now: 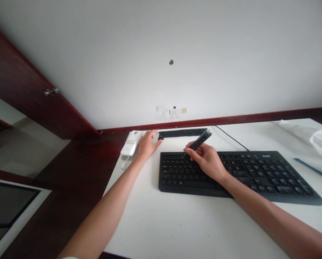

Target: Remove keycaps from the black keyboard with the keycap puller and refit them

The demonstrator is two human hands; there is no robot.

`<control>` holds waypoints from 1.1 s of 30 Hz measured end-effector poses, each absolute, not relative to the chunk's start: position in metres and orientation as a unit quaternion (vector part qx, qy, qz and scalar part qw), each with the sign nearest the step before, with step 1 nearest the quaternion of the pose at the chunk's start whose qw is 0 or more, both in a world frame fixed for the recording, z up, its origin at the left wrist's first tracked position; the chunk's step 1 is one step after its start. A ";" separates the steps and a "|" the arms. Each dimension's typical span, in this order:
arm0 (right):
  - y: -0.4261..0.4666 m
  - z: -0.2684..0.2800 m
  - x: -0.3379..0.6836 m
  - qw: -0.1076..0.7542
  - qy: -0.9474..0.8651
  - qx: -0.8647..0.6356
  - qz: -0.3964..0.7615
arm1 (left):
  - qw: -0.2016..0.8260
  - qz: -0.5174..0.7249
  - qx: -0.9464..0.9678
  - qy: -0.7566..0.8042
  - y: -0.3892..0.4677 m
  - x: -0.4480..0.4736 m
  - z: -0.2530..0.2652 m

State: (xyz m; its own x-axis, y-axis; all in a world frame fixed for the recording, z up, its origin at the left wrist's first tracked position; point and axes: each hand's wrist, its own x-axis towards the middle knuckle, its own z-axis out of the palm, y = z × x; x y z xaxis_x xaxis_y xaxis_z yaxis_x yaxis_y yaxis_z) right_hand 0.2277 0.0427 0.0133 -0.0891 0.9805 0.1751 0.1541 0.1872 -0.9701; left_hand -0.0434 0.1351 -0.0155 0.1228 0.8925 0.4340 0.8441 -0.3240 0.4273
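Note:
A black keyboard (193, 183) lies flat on the white table. My right hand (208, 160) is closed around a slim black pen-like tool (200, 139), its thin metal tip pointing down at the keyboard's upper-left keys. What exactly the tool is, I cannot make out. Some spots right of its middle look bare of keycaps. Farther back, rows of loose black keycaps (182, 133) line the table's rear edge. My left hand (147, 145) is open at their left end, thumb and forefinger apart around a few keycaps. Beside it rests a white power bank (131, 143) with a short white strap.
A blue stick (313, 169) and a whitish plastic bag (320, 138) lie on the right side of the table (161, 226). The keyboard's cable (231, 137) runs to the back edge. Behind are a wall with sockets (178, 111) and, left, a dark red door (34, 82).

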 end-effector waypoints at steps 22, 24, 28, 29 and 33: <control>0.039 0.019 0.228 0.484 -0.665 -0.426 0.377 | 0.191 0.373 0.790 0.447 0.028 -0.030 0.013; 0.038 0.020 0.227 0.492 -0.674 -0.424 0.352 | 0.202 0.340 0.796 0.457 0.029 -0.028 0.014; 0.028 0.021 0.222 0.497 -0.677 -0.414 0.350 | 0.244 0.293 0.802 0.459 0.027 -0.026 0.014; 0.025 0.021 0.221 0.494 -0.674 -0.412 0.363 | 0.250 0.288 0.804 0.457 0.026 -0.026 0.015; 0.013 0.020 0.212 0.467 -0.668 -0.411 0.408 | 0.242 0.272 0.811 0.458 0.023 -0.026 0.017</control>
State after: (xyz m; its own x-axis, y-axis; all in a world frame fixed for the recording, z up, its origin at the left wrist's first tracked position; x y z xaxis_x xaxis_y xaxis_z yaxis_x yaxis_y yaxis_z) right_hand 0.2118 0.0127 0.0196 -0.2258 0.9303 0.2892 0.1687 0.3298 -0.9289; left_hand -0.0257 0.0230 0.0170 0.4323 0.8745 0.2200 0.6111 -0.4636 0.6416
